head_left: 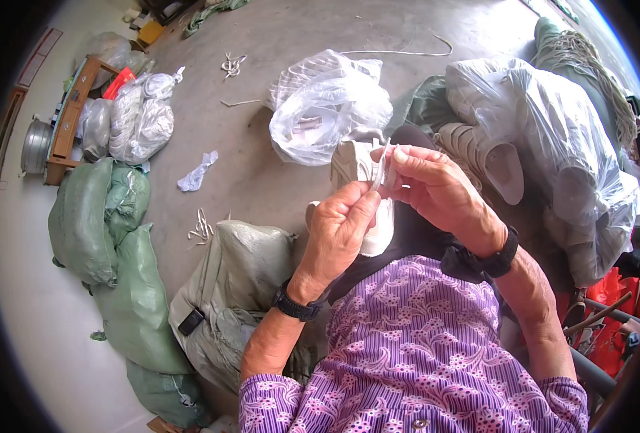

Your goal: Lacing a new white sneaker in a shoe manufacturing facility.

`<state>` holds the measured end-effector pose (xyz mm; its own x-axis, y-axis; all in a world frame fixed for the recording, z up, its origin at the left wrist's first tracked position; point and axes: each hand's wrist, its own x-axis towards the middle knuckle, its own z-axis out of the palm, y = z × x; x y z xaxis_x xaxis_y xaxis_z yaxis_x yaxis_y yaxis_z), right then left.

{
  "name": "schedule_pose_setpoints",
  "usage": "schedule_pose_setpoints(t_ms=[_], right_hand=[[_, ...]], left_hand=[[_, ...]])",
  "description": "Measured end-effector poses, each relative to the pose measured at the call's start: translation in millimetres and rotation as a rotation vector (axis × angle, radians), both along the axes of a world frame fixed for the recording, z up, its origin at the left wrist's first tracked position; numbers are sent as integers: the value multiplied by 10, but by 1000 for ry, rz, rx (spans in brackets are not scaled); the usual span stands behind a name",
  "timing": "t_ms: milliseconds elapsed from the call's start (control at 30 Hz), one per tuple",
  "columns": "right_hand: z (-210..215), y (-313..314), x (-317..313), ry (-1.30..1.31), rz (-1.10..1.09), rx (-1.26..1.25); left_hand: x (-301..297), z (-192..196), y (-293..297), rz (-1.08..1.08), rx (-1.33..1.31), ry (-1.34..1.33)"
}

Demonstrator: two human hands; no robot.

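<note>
At the far left a pot (37,146) stands beside a wooden cabinet (67,130), with a silvery bag (143,119) just right of it. Nearer, green sacks (82,220) lie piled along the left wall. To their right, a scrap (198,172) lies on the floor (190,123), with a tangle of cord (202,228) nearer and another beyond. Near them slumps a grey sack (244,252), a small black device (191,322) resting on its left side.

Further right, the left hand (343,225) comes in from the near side, a black band (296,307) around its wrist. Its thumb and forefinger are pinched together on a white lace (381,167). The shoe (350,162), pale and upright over the dark-clad lap, lies under and between the hands: its far part shows beyond the left fingertips, its near end just right of the left thumb. The lace stands above the shoe, between the two grips. A clear bag (327,105) sits on the floor beyond.

The right hand (439,189) reaches in from the right, thumb and forefinger closed narrowly on the lace, slightly farther off than the left grip. Right of it, pale shoes (505,173) lie against a large clear bag (544,115), with red bags (608,289) at the near right.
</note>
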<state>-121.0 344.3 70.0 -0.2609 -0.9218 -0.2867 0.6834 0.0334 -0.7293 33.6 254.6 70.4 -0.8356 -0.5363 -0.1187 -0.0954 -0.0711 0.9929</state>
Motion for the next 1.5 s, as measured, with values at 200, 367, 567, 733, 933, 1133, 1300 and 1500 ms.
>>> schedule_pose_setpoints(t_ms=[200,367,567,733,933,1133,1300,1500], right_hand=[[-82,19,-10,-25,-35,-24],[-148,29,-23,-28,-35,-82],[-179,31,-11,1,-63,-72],[-87,19,-32,115,-38,-28],[32,-13,-51,246,2,-16],[42,-42,-11,254,8,7],[23,-68,3,225,-25,13],[-20,-46,-43,213,20,-12]], left_hand=[[-10,-30,15,-35,17,-13],[-27,-57,21,-58,31,-12],[-46,-106,32,-59,29,1],[-48,-137,23,-62,-33,-1],[-48,-126,9,-47,-34,36],[-51,-152,16,-30,-69,88],[-13,-173,-2,-24,-93,45],[-26,-170,-7,-25,-93,57]])
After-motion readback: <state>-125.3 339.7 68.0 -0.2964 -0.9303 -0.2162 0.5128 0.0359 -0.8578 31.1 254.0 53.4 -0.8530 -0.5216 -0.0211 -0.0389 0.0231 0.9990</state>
